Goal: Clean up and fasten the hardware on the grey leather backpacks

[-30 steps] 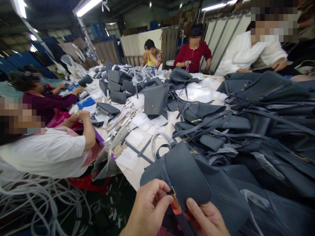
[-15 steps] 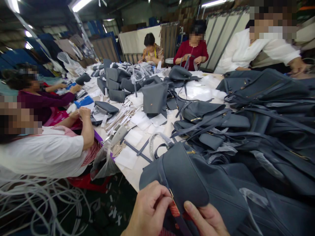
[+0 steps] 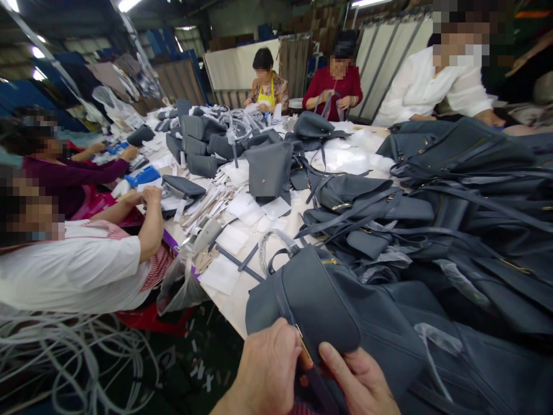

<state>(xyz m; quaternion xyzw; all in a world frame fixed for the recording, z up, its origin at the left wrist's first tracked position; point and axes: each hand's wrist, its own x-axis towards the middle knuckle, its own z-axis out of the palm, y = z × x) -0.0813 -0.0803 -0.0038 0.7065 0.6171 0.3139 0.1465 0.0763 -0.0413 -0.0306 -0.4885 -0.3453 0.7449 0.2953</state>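
Observation:
A dark blue-grey backpack (image 3: 319,300) with a front flap lies tilted at the table's near edge. Its strap (image 3: 283,300) runs down beside the flap to a narrow gold-coloured buckle (image 3: 301,337). My left hand (image 3: 268,363) is closed in a pinch on the strap at this buckle; its fingertips are partly hidden. To the right, my right hand (image 3: 360,377) grips the backpack by the lower edge of the flap, thumb on top and fingers curled underneath. Between the hands the dark strap end (image 3: 322,389) hangs down.
Many similar backpacks (image 3: 475,230) are heaped on the right. Papers (image 3: 220,274), loose straps (image 3: 242,262) and a grey bag (image 3: 270,170) lie on the table (image 3: 224,302). Co-workers sit around it, one in a white shirt (image 3: 86,262) at left. White tubing (image 3: 86,363) coils on the floor.
My left hand has turned, its knuckles now more upward over the buckle. My right hand has shifted slightly left and stays on the flap edge. The whole view has moved a little.

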